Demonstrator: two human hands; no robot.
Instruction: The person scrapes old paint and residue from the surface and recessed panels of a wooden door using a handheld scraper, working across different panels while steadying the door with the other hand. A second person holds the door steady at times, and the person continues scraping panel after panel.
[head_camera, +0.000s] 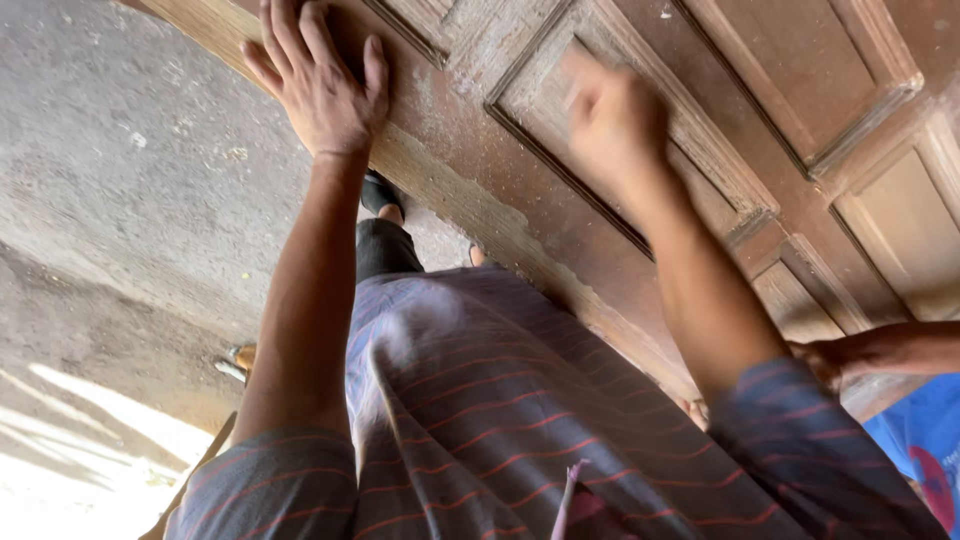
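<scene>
Head cam view, looking down past a striped shirt: the old panelled wooden door (640, 190) is lying tilted in front of the person, its long axis running from upper left down to lower right across the frame. Both arms are reaching forward and up onto it.

The left hand (318, 80) is lying flat and open, fingers spread, palm pressing on the plain outer rail near the door's bare, paler edge. It's gripping nothing, just bracing. The right hand (615, 115) is sitting further in, over the recessed panel with the dusty moulding, and it's looking clenched into a loose fist. It's motion-blurred, so I can't tell if there's anything pinched inside it.

So the door is lying directly under both hands. The left is closer to the near edge, and the right is well apart from it, toward the middle panels.

Off to the right, another person's hand (830, 358) is holding the door's lower edge. The concrete floor (130, 200) is filling the left side.
</scene>
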